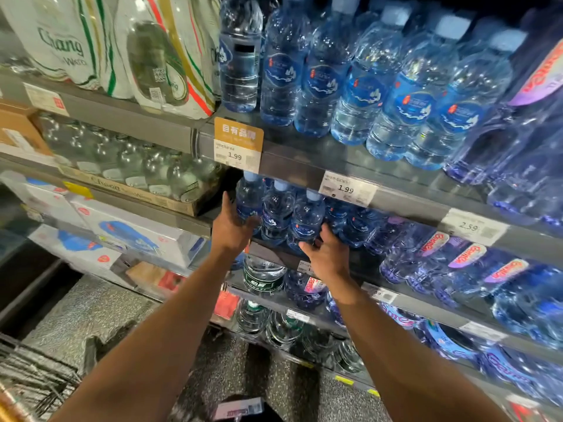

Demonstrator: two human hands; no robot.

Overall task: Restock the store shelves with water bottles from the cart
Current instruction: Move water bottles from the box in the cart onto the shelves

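Left hand (233, 223) against leftmost bottle (249, 197); right hand (327, 255) just below third bottle (306, 219)

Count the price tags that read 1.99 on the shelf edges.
2: one under the orange sign on the upper shelf edge, one farther right on that edge. Other tags are too blurred to read.

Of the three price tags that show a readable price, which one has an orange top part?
The leftmost 1.99 tag, on the upper shelf edge above the left hand. The other 1.99 tag and the 2.59 tag are plain white.
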